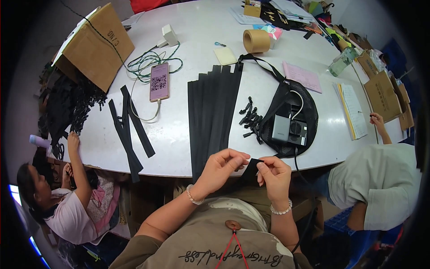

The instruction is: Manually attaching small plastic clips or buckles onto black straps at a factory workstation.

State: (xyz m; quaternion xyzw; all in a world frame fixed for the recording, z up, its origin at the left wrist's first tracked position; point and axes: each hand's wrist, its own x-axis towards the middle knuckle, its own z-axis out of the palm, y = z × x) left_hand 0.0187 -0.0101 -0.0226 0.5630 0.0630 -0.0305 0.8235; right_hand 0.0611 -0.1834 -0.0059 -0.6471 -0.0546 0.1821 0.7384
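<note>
Head view, both hands pinching black strap

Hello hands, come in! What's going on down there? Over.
Left hand and right hand both pinching one black strap end at table edge. Stack of black straps just beyond. Nothing between hands. Over.

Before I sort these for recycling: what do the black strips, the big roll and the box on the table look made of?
Black strips: seemingly woven fabric tape, matte, lying flat and limp over the table's edge. Roll: looks like brown paper or packing tape on a card core, dull tan; which one is unclear. Box: corrugated cardboard, plain brown with creased flaps.
</note>
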